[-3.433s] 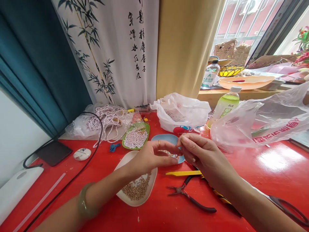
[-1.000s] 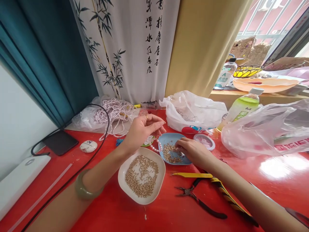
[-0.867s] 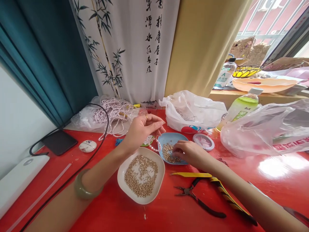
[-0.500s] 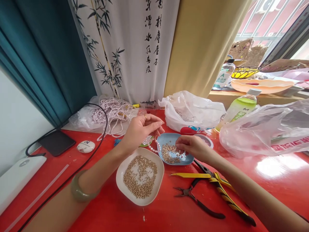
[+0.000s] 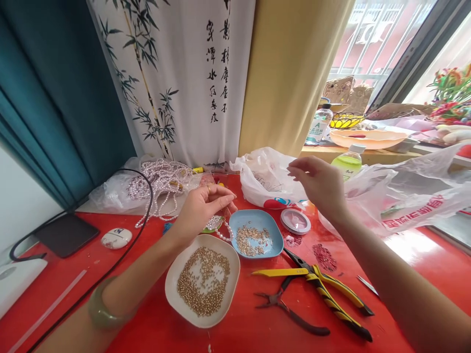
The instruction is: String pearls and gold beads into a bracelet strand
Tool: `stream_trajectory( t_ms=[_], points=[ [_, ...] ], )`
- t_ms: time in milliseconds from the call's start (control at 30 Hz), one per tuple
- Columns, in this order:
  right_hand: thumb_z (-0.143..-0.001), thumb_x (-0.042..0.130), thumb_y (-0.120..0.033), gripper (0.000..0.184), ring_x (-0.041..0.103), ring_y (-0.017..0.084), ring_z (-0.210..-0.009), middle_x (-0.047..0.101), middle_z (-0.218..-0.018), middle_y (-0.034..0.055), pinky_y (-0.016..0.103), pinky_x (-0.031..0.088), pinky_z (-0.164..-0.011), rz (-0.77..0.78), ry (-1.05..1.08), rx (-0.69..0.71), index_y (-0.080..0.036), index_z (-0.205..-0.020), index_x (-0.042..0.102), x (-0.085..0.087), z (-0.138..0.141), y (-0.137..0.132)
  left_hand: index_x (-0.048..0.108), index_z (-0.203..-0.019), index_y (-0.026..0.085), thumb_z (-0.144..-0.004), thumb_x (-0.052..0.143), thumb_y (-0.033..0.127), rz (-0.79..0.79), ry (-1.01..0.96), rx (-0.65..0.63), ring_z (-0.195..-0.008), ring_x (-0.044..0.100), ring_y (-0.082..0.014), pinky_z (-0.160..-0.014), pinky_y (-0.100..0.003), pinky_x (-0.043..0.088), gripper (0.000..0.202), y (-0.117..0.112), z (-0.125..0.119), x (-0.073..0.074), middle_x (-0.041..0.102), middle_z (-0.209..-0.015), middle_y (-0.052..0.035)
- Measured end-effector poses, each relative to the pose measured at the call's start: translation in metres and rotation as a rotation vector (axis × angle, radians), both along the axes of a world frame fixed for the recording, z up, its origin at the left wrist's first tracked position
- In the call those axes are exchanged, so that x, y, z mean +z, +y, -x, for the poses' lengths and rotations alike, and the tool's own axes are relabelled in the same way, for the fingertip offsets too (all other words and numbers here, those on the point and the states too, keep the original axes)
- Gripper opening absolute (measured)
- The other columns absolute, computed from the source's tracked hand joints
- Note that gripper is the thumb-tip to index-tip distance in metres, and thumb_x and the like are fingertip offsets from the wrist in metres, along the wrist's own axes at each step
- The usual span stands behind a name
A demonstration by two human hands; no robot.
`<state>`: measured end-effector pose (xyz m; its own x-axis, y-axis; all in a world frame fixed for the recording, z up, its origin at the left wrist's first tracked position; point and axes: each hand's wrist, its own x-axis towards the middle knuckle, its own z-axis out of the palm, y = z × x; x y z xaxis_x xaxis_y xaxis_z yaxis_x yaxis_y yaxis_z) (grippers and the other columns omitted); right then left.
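Note:
My left hand (image 5: 201, 210) is closed in a pinch above the gap between two dishes. A short strand of pearl beads (image 5: 225, 236) hangs from its fingertips. My right hand (image 5: 321, 185) is raised in front of the white plastic bag, its thumb and fingertips pressed together; anything between them is too small to make out. Below the hands, a blue dish (image 5: 274, 245) bears small gold-coloured findings (image 5: 250, 240). Nearer me, a cream dish (image 5: 172, 289) contains many tiny gold beads (image 5: 204, 294). Partly behind my left hand is a green dish (image 5: 214, 225) with pearl beads.
Yellow tweezers (image 5: 281, 272), black-handled pliers (image 5: 274, 300) and yellow-black pliers (image 5: 327, 294) lie to the right. Behind them are a round container (image 5: 295, 221) and dark red bits (image 5: 324, 257). Pearl strands (image 5: 158, 179), plastic bags (image 5: 265, 171) and a cable (image 5: 149, 211) surround the area.
My right hand has lifted out of the blue dish and moved up and right. My left hand keeps its pinch over the dishes. The camera view has turned a little right.

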<state>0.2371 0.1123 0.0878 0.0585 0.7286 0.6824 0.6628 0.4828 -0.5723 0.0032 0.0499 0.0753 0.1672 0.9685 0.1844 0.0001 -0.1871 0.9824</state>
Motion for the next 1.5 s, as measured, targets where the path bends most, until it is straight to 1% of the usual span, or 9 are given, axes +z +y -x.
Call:
stream_trajectory(
  t_ms=[133,233,367,467,600,733,867,1133,1500],
  points=[
    [-0.073,0.052,-0.017,0.014,0.063,0.017,-0.070,0.069,-0.079,0.0050,0.030,0.049,-0.067,-0.054,-0.325,-0.005,-0.018,-0.074,0.066,-0.012,-0.002,0.022,0.058,-0.075,0.014,-0.071,0.059,0.026,0.012,0.001,0.006,-0.055,0.056,-0.0084,-0.059,-0.022,0.047,0.013,0.001,-0.001,-0.001,0.063,-0.063,0.0003],
    [-0.075,0.050,-0.017,0.018,0.063,0.019,-0.070,0.069,-0.082,0.0068,0.031,0.048,-0.068,-0.053,-0.342,-0.033,-0.017,-0.078,0.067,-0.014,-0.006,0.026,0.058,-0.075,0.014,-0.071,0.059,0.027,0.014,-0.003,0.008,-0.055,0.056,-0.0086,-0.058,-0.022,0.047,0.013,0.001,0.000,-0.001,0.063,-0.063,0.0001],
    [-0.075,0.051,-0.022,0.018,0.061,0.017,-0.061,0.068,-0.078,0.0057,0.030,0.046,-0.062,-0.066,-0.360,-0.102,-0.018,-0.083,0.067,-0.010,-0.005,0.011,0.058,-0.074,0.014,-0.071,0.059,0.026,0.010,-0.014,-0.004,-0.054,0.056,-0.0088,-0.057,-0.023,0.047,0.013,0.001,0.001,0.000,0.063,-0.063,-0.0004],
    [-0.075,0.051,-0.022,0.016,0.060,0.015,-0.060,0.067,-0.071,0.0033,0.027,0.045,-0.059,0.124,-0.461,0.027,-0.018,-0.076,0.066,-0.015,0.003,-0.008,0.058,-0.073,0.014,-0.071,0.059,0.025,0.009,-0.018,-0.024,-0.053,0.054,-0.0079,-0.056,-0.022,0.047,0.011,0.000,0.002,0.001,0.062,-0.063,-0.0003],
    [-0.073,0.050,-0.018,0.015,0.059,0.014,-0.061,0.066,-0.069,0.0025,0.024,0.041,-0.055,0.538,-0.665,0.327,-0.018,-0.075,0.065,-0.043,0.020,-0.031,0.058,-0.073,0.014,-0.072,0.058,0.026,0.000,-0.011,-0.040,-0.052,0.053,-0.0069,-0.054,-0.021,0.046,0.012,0.000,0.002,0.001,0.061,-0.064,0.0001],
    [-0.069,0.057,-0.019,0.016,0.057,0.015,-0.065,0.064,-0.075,0.0030,0.024,0.039,-0.057,0.569,-0.708,0.404,-0.019,-0.084,0.063,-0.074,0.035,-0.040,0.058,-0.073,0.015,-0.072,0.058,0.027,-0.002,0.003,-0.046,-0.050,0.052,-0.0069,-0.053,-0.021,0.046,0.012,0.000,0.003,-0.001,0.061,-0.065,0.0000],
    [-0.072,0.055,-0.018,0.016,0.056,0.015,-0.071,0.060,-0.084,0.0047,0.023,0.039,-0.062,0.559,-0.694,0.392,-0.018,-0.088,0.060,-0.088,0.040,-0.037,0.057,-0.073,0.014,-0.072,0.058,0.026,0.007,0.003,-0.059,-0.048,0.052,-0.0064,-0.051,-0.020,0.045,0.011,0.000,0.003,-0.001,0.060,-0.064,0.0005],
    [-0.073,0.048,-0.009,0.013,0.051,0.011,-0.060,0.057,-0.075,0.0024,0.021,0.034,-0.055,0.550,-0.667,0.367,-0.017,-0.068,0.056,-0.087,0.039,-0.039,0.057,-0.073,0.014,-0.070,0.058,0.026,0.026,0.025,-0.056,-0.047,0.051,-0.0066,-0.050,-0.021,0.045,0.012,0.001,0.002,0.000,0.060,-0.063,0.0003],
    [-0.074,0.046,-0.018,0.014,0.058,0.016,-0.059,0.065,-0.067,0.0032,0.024,0.039,-0.053,0.616,-0.501,0.295,-0.017,-0.074,0.061,-0.076,0.023,-0.037,0.057,-0.076,0.014,-0.071,0.058,0.027,0.074,0.071,-0.127,-0.046,0.053,-0.0075,-0.049,-0.022,0.045,0.014,0.004,0.004,-0.006,0.062,-0.063,-0.0007]
  ],
)
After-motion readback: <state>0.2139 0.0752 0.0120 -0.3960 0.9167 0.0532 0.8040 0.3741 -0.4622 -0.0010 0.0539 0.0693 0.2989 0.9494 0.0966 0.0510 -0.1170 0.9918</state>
